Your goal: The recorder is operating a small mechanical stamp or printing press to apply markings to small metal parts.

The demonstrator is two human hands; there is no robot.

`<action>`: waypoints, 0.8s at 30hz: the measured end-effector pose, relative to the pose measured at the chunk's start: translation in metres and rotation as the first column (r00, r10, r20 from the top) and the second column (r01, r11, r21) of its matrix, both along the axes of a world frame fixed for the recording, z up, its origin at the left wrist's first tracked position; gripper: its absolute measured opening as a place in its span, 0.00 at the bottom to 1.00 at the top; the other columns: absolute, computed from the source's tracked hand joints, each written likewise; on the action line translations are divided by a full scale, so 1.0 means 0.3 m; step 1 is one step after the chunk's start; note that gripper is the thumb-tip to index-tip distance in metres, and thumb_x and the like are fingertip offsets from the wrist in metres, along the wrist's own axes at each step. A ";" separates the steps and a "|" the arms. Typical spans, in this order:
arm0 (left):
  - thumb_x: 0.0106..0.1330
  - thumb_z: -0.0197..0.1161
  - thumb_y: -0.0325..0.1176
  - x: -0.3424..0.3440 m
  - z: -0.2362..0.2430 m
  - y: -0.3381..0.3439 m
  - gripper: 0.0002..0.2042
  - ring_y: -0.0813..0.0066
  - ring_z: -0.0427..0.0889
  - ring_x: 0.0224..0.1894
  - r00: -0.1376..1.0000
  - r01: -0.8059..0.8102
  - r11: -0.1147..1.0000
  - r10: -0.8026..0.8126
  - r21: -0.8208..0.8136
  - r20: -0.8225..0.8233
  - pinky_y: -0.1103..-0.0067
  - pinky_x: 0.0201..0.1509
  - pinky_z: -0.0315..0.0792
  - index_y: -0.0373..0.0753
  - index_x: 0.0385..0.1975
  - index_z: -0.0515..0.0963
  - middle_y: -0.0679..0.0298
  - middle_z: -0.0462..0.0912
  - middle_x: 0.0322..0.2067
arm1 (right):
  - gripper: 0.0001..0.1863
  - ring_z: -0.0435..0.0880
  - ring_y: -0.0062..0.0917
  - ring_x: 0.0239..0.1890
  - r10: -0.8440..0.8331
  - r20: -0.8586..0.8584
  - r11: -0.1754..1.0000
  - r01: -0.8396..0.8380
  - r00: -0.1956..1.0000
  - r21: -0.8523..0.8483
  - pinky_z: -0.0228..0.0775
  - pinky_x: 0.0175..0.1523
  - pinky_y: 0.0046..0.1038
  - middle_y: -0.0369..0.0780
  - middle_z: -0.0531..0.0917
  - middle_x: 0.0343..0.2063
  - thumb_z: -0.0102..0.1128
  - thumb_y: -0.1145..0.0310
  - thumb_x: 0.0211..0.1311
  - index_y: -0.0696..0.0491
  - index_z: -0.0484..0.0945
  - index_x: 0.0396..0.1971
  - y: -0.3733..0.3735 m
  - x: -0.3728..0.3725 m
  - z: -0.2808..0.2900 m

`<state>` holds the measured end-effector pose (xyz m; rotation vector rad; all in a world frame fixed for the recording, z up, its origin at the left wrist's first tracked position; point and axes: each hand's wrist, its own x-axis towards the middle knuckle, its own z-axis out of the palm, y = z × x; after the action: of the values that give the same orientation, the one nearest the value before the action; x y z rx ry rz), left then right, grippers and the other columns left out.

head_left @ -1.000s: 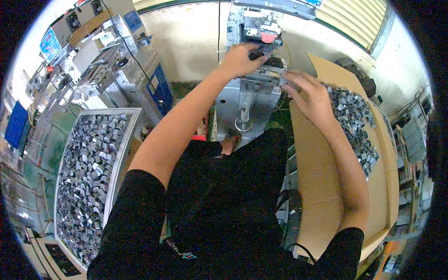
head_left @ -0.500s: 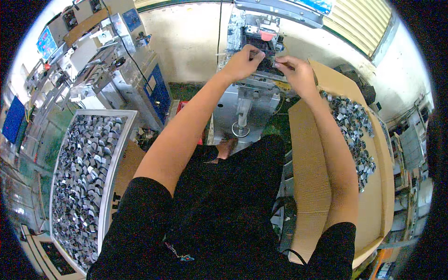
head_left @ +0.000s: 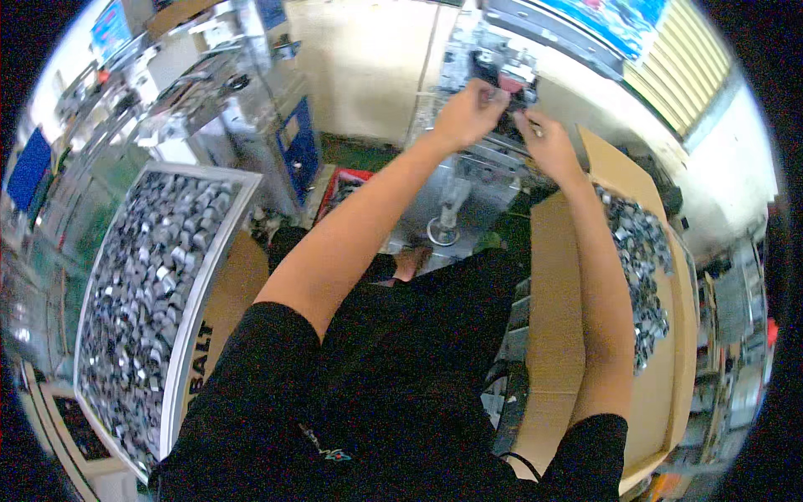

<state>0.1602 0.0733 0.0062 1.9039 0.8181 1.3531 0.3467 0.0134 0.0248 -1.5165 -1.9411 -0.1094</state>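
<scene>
Both my arms reach forward to a metal bench machine (head_left: 452, 171) with a small pinkish-red part (head_left: 512, 81) at its head. My left hand (head_left: 468, 117) is at the left of the working area, fingers curled in and thumb close to them, just below the red part. Opposite it, slightly lower, my right hand (head_left: 552, 144) has its thumb and fingertips pinched together. Whatever sits between the fingers of either hand is too small and blurred to name. The fingertips of the two hands are close but apart.
At left stands a white-rimmed tray (head_left: 180, 368) heaped with small curved grey metal pieces (head_left: 159, 276). An open cardboard box (head_left: 556, 335) at right holds shiny metal pieces (head_left: 640, 276). A red crate (head_left: 339, 188) sits beside the machine's base; other machines (head_left: 251, 109) stand far left.
The view has shifted, so the machine appears farther right. My left hand has moved a little closer to the red part; my right hand stays pinched near the working area.
</scene>
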 end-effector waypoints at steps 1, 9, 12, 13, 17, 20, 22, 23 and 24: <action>0.69 0.63 0.52 -0.014 0.001 -0.028 0.25 0.65 0.83 0.43 0.998 -0.038 0.999 0.036 0.027 0.041 0.70 0.52 0.76 0.31 0.48 0.76 0.51 0.84 0.40 | 0.16 0.85 0.46 0.46 0.000 -0.038 1.000 -0.001 0.999 -0.025 0.74 0.52 0.39 0.50 0.85 0.41 0.56 0.56 0.70 0.55 0.83 0.42 -0.005 0.006 -0.007; 0.65 0.68 0.45 -0.435 -0.146 -0.476 0.19 0.62 0.83 0.46 0.992 0.117 0.970 -0.124 0.215 0.016 0.70 0.54 0.75 0.38 0.48 0.80 0.55 0.84 0.46 | 0.21 0.75 0.42 0.63 0.148 0.011 0.987 -0.148 0.989 0.064 0.61 0.70 0.34 0.49 0.78 0.59 0.48 0.61 0.77 0.56 0.73 0.61 -0.059 0.026 -0.117; 0.66 0.67 0.44 -0.705 -0.170 -0.554 0.19 0.61 0.83 0.46 0.992 -0.062 0.977 0.083 0.202 -0.096 0.70 0.53 0.75 0.36 0.48 0.81 0.54 0.85 0.43 | 0.25 0.63 0.41 0.72 0.120 0.137 0.989 -0.131 0.983 0.073 0.50 0.75 0.35 0.49 0.66 0.69 0.40 0.62 0.79 0.56 0.62 0.70 -0.088 0.034 -0.166; 0.66 0.67 0.43 -0.800 -0.170 -0.574 0.18 0.63 0.84 0.46 0.976 -0.129 0.979 0.153 0.155 -0.154 0.70 0.54 0.75 0.36 0.47 0.81 0.54 0.85 0.41 | 0.26 0.59 0.41 0.73 0.147 0.161 0.985 -0.159 0.976 0.068 0.47 0.76 0.35 0.48 0.63 0.71 0.38 0.62 0.80 0.56 0.60 0.71 -0.104 0.047 -0.173; 0.67 0.66 0.40 -1.171 -0.151 -0.670 0.15 0.74 0.83 0.38 0.888 -0.449 0.890 0.454 0.084 -0.067 0.74 0.44 0.77 0.36 0.45 0.83 0.60 0.87 0.38 | 0.26 0.57 0.42 0.74 0.081 0.299 0.984 -0.123 0.951 0.126 0.46 0.77 0.36 0.49 0.61 0.72 0.38 0.61 0.80 0.55 0.59 0.72 -0.100 0.081 -0.201; 0.66 0.67 0.45 -1.458 -0.117 -0.752 0.17 0.77 0.82 0.38 0.729 -0.667 0.744 0.662 0.037 -0.171 0.76 0.45 0.76 0.39 0.47 0.83 0.59 0.87 0.38 | 0.27 0.55 0.42 0.75 0.020 0.328 0.996 -0.046 0.945 0.071 0.45 0.77 0.37 0.49 0.58 0.73 0.38 0.60 0.80 0.55 0.57 0.73 -0.104 0.103 -0.203; 0.64 0.68 0.44 -1.626 -0.096 -0.815 0.19 0.78 0.82 0.37 0.693 -0.718 0.693 0.700 -0.071 -0.172 0.76 0.42 0.76 0.38 0.49 0.83 0.60 0.87 0.36 | 0.27 0.55 0.43 0.75 0.008 0.294 1.000 -0.008 0.956 -0.002 0.45 0.77 0.36 0.49 0.58 0.73 0.37 0.59 0.80 0.55 0.56 0.73 -0.111 0.103 -0.199; 0.63 0.68 0.41 -1.698 -0.093 -0.851 0.19 0.77 0.82 0.37 0.592 -0.790 0.613 0.766 0.007 -0.252 0.75 0.43 0.76 0.37 0.50 0.82 0.60 0.87 0.36 | 0.27 0.55 0.43 0.75 0.049 0.297 0.998 -0.062 0.954 0.033 0.45 0.77 0.36 0.49 0.58 0.73 0.37 0.59 0.80 0.55 0.56 0.73 -0.117 0.099 -0.195; 0.61 0.69 0.41 -1.764 -0.094 -0.890 0.20 0.75 0.84 0.39 0.549 -0.817 0.576 0.787 0.020 -0.282 0.74 0.46 0.77 0.36 0.49 0.82 0.59 0.88 0.38 | 0.28 0.55 0.42 0.75 0.036 0.307 0.999 -0.045 0.951 0.024 0.45 0.77 0.36 0.48 0.58 0.73 0.37 0.59 0.80 0.55 0.56 0.73 -0.125 0.093 -0.190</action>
<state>-0.3689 -0.1936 -0.0219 1.6571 2.0640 1.4911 0.3745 -0.0241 -0.0321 -1.5088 -2.1992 -0.3756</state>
